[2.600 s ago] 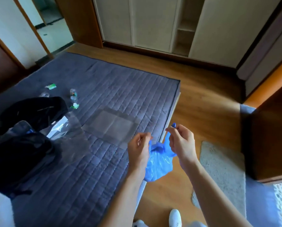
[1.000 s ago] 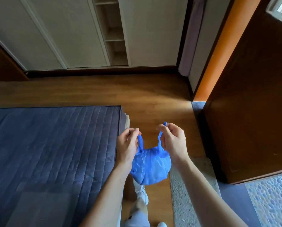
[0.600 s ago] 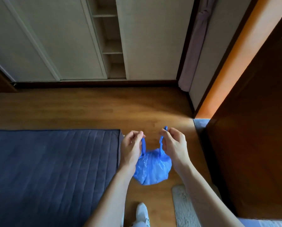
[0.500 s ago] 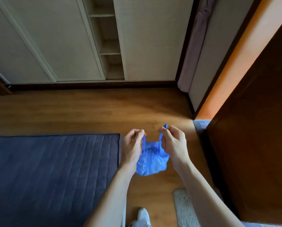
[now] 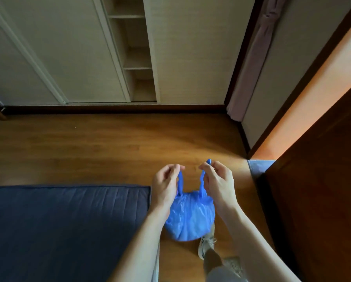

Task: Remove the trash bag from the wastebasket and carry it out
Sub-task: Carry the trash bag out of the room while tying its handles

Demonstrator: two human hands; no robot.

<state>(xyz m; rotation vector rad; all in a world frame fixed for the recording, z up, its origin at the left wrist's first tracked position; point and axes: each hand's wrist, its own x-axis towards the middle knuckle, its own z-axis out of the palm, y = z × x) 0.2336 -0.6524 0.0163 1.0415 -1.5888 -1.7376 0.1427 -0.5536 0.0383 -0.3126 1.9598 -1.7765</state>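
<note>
A small blue plastic trash bag point(image 5: 190, 218) hangs in front of me above the wooden floor, bulging at the bottom. My left hand point(image 5: 166, 188) pinches its left handle strip and my right hand point(image 5: 217, 184) pinches its right one, with the two strips held apart. No wastebasket is in view.
A dark blue quilted mattress point(image 5: 64, 226) lies on the floor to my left. A beige wardrobe point(image 5: 85, 53) with an open shelf gap fills the far wall. A dark wooden door point(image 5: 323, 200) and an orange frame stand on the right. My shoe point(image 5: 205, 245) steps on the wooden floor point(image 5: 109, 149).
I have turned away from the mattress with its clutter and walked along its edge. The bag stays held by both handles, and my hands have drawn slightly apart.
</note>
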